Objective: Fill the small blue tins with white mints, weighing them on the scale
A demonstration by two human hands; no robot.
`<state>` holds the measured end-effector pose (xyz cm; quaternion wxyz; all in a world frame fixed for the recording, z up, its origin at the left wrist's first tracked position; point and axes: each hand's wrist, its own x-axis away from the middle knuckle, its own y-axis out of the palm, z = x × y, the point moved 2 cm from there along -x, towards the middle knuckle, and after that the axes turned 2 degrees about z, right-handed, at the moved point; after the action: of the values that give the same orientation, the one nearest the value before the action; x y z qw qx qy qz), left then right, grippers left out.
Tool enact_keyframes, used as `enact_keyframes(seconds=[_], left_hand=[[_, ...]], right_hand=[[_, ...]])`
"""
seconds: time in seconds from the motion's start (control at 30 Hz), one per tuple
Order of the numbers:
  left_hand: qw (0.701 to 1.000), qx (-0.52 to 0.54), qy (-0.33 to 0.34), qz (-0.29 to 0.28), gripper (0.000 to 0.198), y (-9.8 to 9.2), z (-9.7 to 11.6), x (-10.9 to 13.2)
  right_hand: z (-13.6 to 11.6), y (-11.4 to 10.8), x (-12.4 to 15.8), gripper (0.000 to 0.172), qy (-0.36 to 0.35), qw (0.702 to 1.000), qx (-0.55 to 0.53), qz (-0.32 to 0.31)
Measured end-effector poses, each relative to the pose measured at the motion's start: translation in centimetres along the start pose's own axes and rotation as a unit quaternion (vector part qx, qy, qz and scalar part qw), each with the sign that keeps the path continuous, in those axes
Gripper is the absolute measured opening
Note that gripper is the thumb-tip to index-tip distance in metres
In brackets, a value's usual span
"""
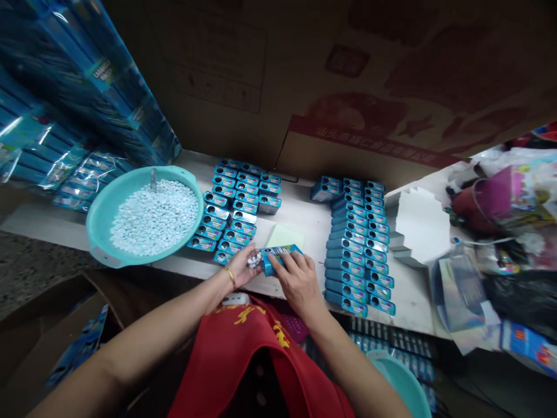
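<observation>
My right hand (296, 280) grips a small blue box (278, 257) held on its side over the white table (300, 223). My left hand (242, 266) is cupped around several small white tablets (254, 260) right at the box's open left end. A gold bangle sits on my left wrist. A teal bowl (143, 215) heaped with pale tablets stands to the left, overhanging the table's front edge. Rows of like blue boxes (237, 209) lie just behind my left hand, and a second block of blue boxes (359, 244) lies to the right.
Big cardboard cartons (331, 75) wall off the back. Wrapped blue packs (65, 116) are stacked at the far left. White folded inserts (418, 223) and cluttered bags lie at the right. Another teal bowl (402, 383) sits low at the front right, a brown carton at the lower left.
</observation>
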<state>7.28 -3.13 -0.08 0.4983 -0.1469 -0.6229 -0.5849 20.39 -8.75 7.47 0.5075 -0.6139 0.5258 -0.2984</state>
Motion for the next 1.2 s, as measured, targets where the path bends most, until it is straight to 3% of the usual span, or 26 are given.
enact_keyframes(seconds=[0.17,0.3,0.37,0.53,0.63,0.7,0.8,0.9,0.97,1.07,1.2], left_hand=[[0.999,0.001,0.020,0.025,0.013,0.2,-0.2,-0.3],[0.999,-0.010,0.029,0.017,0.009,-0.2,0.2,-0.3],[0.999,-0.017,0.031,0.014,0.010,-0.8,0.6,0.0],[0.998,-0.034,0.039,0.032,0.011,-2.5,1.4,1.5],[0.998,-0.034,0.036,0.040,0.013,-3.5,1.0,2.5],[0.999,-0.036,0.028,0.029,0.016,-4.0,0.4,3.1],[0.998,-0.059,0.007,-0.009,0.024,-4.5,-0.5,3.7],[0.995,-0.087,-0.013,-0.048,0.030,-4.3,-1.2,4.1],[0.992,-0.101,-0.018,-0.079,0.029,-3.9,-1.7,4.3],[0.983,-0.135,-0.029,-0.118,0.018,-3.5,-2.3,4.5],[0.977,-0.165,-0.057,-0.124,0.021,-3.6,-2.6,4.8]], right_hand=[[0.1,0.0,0.2,0.044,0.014,1.000,0.005,0.002],[1.8,0.7,0.6,0.040,0.092,0.989,-0.105,0.050],[3.5,2.1,0.9,0.034,0.161,0.960,-0.206,0.096],[7.5,7.5,0.7,0.033,0.293,0.843,-0.422,0.161],[9.0,9.5,0.2,0.034,0.316,0.822,-0.439,0.179],[9.3,9.5,0.3,0.037,0.317,0.837,-0.411,0.175],[7.8,7.4,1.1,0.046,0.271,0.898,-0.294,0.182],[3.6,4.8,2.0,0.042,0.182,0.948,-0.199,0.168],[0.1,4.2,2.1,0.035,0.100,0.969,-0.215,0.071],[-3.4,4.5,2.1,0.032,0.048,0.967,-0.241,-0.067],[-4.0,5.1,2.2,0.021,0.051,0.955,-0.266,-0.121]])
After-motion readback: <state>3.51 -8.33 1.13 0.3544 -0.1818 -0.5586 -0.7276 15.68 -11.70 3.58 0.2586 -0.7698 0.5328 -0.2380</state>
